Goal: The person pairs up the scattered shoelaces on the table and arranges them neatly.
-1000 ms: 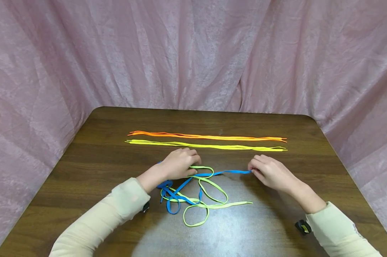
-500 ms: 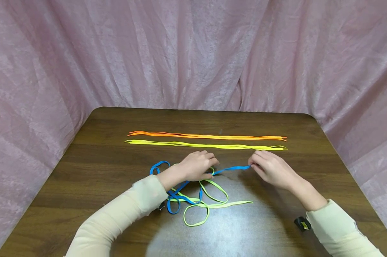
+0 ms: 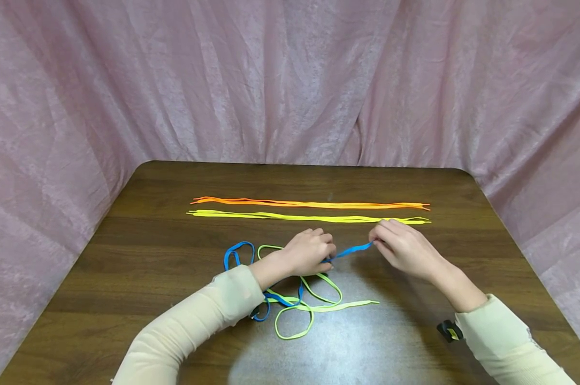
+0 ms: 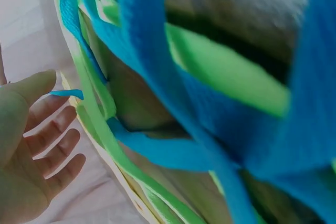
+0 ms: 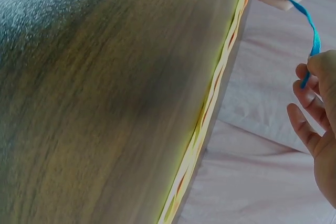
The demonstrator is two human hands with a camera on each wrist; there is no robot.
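A blue shoelace (image 3: pixel 352 249) stretches between my two hands, slightly raised off the table. My right hand (image 3: pixel 405 249) pinches it near one end; in the right wrist view a short tip pokes out below the thumb of that hand (image 5: pixel 323 124). My left hand (image 3: pixel 306 251) pinches the same lace further along between thumb and forefinger, the other fingers loosely bent, as the left wrist view shows (image 4: pixel 37 145). The rest of the blue lace lies tangled with a light green shoelace (image 3: pixel 295 337) under and around my left wrist, partly hidden by the sleeve.
Toward the back of the brown table (image 3: pixel 174 182) an orange shoelace (image 3: pixel 309 205) lies lengthwise in a flat bundle. Parallel and nearer is a yellow shoelace bundle (image 3: pixel 319 218), just beyond my hands. Pink curtains (image 3: pixel 290 80) hang behind and at both sides.
My left hand has slid rightward along the blue lace toward my right hand. The right hand has risen and shifted slightly away from me, lifting the lace. The green tangle lies mostly unchanged.
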